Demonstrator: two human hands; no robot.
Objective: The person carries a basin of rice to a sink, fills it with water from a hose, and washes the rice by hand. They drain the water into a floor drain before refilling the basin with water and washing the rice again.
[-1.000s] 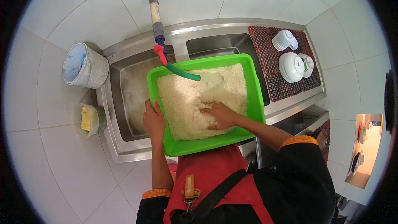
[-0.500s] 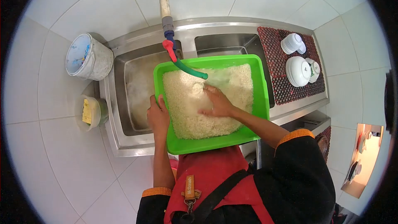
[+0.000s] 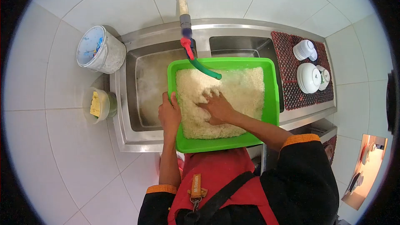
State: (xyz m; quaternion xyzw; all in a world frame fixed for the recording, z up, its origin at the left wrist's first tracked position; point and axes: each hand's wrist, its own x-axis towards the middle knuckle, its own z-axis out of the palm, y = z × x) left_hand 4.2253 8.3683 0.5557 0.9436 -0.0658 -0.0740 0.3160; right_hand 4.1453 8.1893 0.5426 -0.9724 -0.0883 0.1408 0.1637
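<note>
A bright green plastic tub (image 3: 273,100) filled with pale rice (image 3: 246,96) rests over the sink's front edge, against the red apron. At its left side, my left hand (image 3: 169,112) grips the rim, thumb along the edge. My right hand (image 3: 218,108) lies in the wet rice with its fingers spread and their tips partly sunk in. Above the rice hangs the end of a green hose (image 3: 204,70), fixed to a tap with a red handle (image 3: 187,46). Cloudy water shows near the hose's mouth.
Under the tub is a steel double sink (image 3: 132,87) with cloudy water in its left basin. White bowls (image 3: 308,77) and cups (image 3: 303,50) sit on a dark red mat (image 3: 287,66). A white bucket (image 3: 112,54) and a container with a yellow sponge (image 3: 95,104) stand left.
My right hand has shifted left within the tub and pressed its spread fingers into the rice. My left hand keeps its hold on the rim. The whole view has shifted slightly.
</note>
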